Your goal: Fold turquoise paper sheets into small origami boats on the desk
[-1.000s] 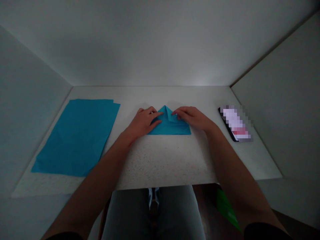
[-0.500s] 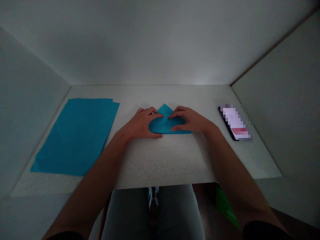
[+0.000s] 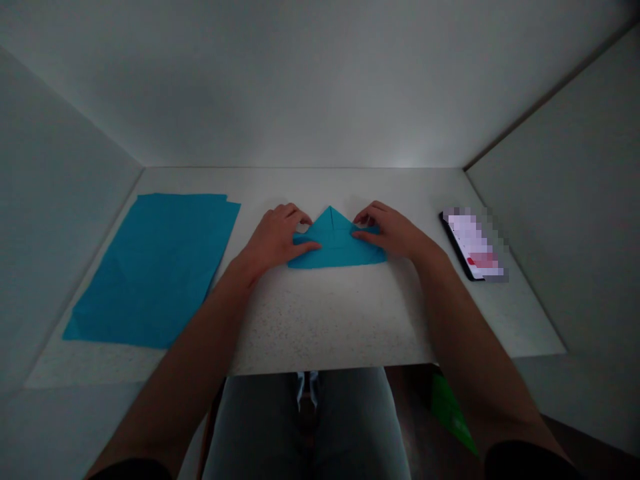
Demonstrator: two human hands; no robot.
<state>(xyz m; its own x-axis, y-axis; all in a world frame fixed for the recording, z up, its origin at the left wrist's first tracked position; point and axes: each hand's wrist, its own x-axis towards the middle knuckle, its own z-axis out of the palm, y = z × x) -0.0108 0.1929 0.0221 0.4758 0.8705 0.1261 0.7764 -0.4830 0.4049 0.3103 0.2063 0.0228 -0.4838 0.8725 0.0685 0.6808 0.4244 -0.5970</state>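
Observation:
A piece of blue paper (image 3: 334,252), folded to a peak at its far side with a straight near edge, lies on the white table in front of me. A crease line runs down from its tip, and the sides spread out low to left and right. My left hand (image 3: 276,237) holds its left side, thumb flat on top and bent fingers at the far edge. On the right side, my right hand (image 3: 393,230) grips the paper between thumb and curled fingers. The fingertips at the far edge are partly hidden.
Large blue paper sheets (image 3: 155,267) lie to the left on the table (image 3: 320,333), partly under my left forearm's line. A phone (image 3: 470,243) with a lit, blurred screen rests at the right. White walls (image 3: 300,87) enclose the back and sides.
Both hands have moved apart, from the middle of the folded paper out to its sides. The thumbs now lie on top, and more of the paper's centre shows.

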